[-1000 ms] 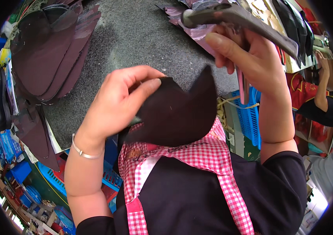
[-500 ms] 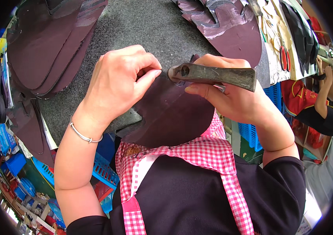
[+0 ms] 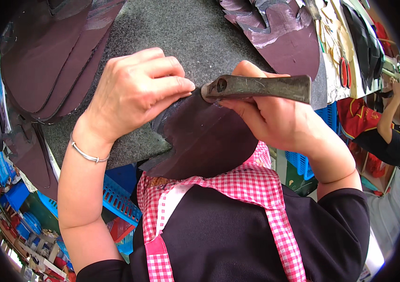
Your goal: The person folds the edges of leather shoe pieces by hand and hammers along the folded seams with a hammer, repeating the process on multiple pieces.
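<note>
A dark maroon leather piece [image 3: 209, 136] lies over the near edge of the grey work slab [image 3: 162, 33] and reaches to my apron. My left hand [image 3: 136, 89] is closed, its thumb and fingertips pinched together at the far edge of that leather; the exact grip is partly hidden. In my right hand [image 3: 280, 117] is a hammer [image 3: 266, 88], held close to its metal head. The round face of the head rests on or just above the leather, beside my left fingertips. My right fingers hide most of the handle.
Stacked maroon leather pieces [image 3: 45, 61] lie at the far left, and more cut leather [image 3: 289, 42] lies at the far right. Red-handled scissors [image 3: 345, 73] sit on the right-hand table. Blue baskets [image 3: 298, 162] stand below. Another person [image 3: 378, 122] works at the right.
My left hand has shifted slightly left and opened its wrist angle, its index finger straighter. The hammer head has moved slightly, staying by the leather's far edge.
</note>
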The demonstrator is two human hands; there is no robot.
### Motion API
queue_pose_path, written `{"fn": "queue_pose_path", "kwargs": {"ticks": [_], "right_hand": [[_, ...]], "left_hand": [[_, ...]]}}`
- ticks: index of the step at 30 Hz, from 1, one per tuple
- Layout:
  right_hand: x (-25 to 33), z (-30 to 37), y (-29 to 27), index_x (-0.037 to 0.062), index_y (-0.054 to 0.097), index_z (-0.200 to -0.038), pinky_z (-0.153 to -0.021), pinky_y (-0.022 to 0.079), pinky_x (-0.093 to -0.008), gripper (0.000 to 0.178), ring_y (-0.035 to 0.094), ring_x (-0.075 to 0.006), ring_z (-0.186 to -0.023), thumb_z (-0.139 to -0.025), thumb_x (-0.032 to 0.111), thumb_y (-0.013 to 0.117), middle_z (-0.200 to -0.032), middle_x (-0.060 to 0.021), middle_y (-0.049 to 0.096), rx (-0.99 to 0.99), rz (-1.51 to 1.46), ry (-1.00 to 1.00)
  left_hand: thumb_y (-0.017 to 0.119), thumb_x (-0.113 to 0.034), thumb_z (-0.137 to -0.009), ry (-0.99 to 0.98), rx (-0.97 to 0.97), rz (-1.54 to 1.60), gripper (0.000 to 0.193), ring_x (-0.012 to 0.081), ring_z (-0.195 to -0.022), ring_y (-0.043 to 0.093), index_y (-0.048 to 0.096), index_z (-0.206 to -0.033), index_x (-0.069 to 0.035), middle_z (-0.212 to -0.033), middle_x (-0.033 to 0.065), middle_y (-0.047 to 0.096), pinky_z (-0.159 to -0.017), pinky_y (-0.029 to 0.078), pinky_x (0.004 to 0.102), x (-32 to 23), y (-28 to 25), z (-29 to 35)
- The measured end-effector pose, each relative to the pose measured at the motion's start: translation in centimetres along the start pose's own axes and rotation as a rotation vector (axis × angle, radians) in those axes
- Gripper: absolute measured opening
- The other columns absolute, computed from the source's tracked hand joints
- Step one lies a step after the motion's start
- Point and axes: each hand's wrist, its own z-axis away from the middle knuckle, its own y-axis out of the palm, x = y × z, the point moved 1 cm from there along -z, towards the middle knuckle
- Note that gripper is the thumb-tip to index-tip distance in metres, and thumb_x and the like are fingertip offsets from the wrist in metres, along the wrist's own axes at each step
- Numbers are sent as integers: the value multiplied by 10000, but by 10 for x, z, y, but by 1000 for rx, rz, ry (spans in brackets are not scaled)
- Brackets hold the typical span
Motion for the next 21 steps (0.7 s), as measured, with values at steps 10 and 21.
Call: {"fn": "queue_pose_path", "kwargs": {"ticks": [10,21], "right_hand": [[8,-8,-3,42,728,-1151,-672,541,-451,145,718,-391,-797,-1031,117,758,-919,-142,659,128,109,79],[8,-17,2,31,579,-1065,-531,533,-460,246,703,-354,-617,-1030,203,752,-726,-139,645,33,178,-108]], "left_hand": [[879,-48,-778,-132,-125,74,221,243,-812,699,817,-988,-77,-909,40,744,-670,584,372,-6,1,9],[876,-3,-802,-270,-174,2,206,285,-807,723,801,-990,-41,-928,80,742,-735,588,407,-37,8,24]]}}
